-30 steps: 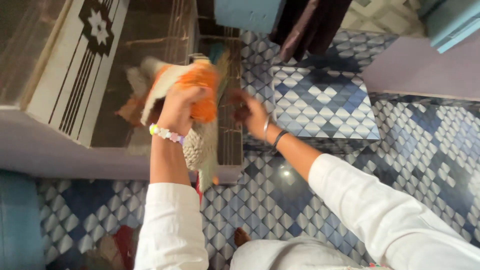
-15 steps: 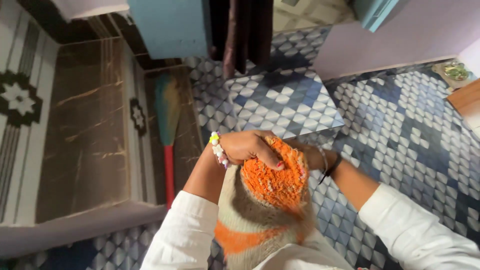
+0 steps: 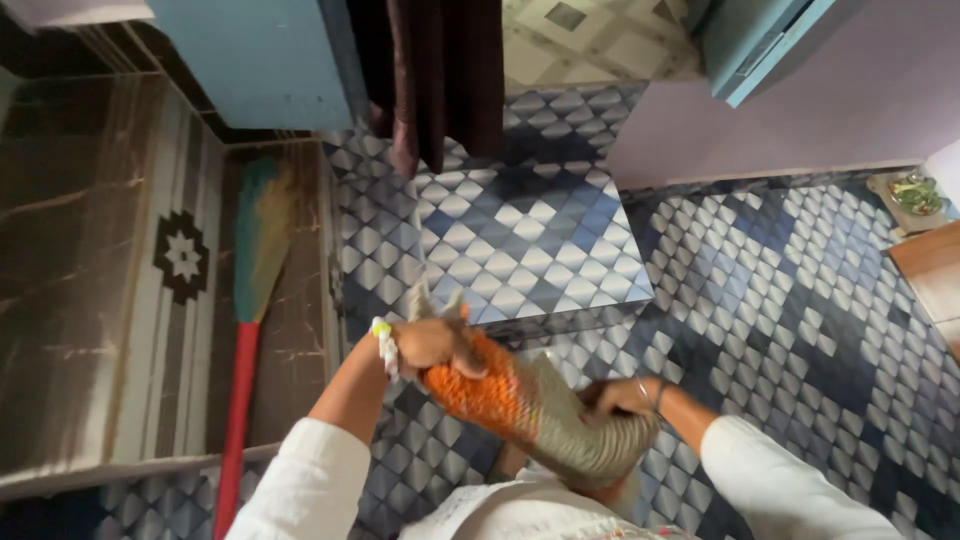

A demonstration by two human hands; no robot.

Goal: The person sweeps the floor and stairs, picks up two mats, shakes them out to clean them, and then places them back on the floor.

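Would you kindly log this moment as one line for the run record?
left hand: grips orange end of knitted cloth | right hand: grips beige end | broom: leaning at left wall

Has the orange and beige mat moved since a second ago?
Yes. The mat, gripped by the left hand and right hand, came away from the broom, down toward the person's body.
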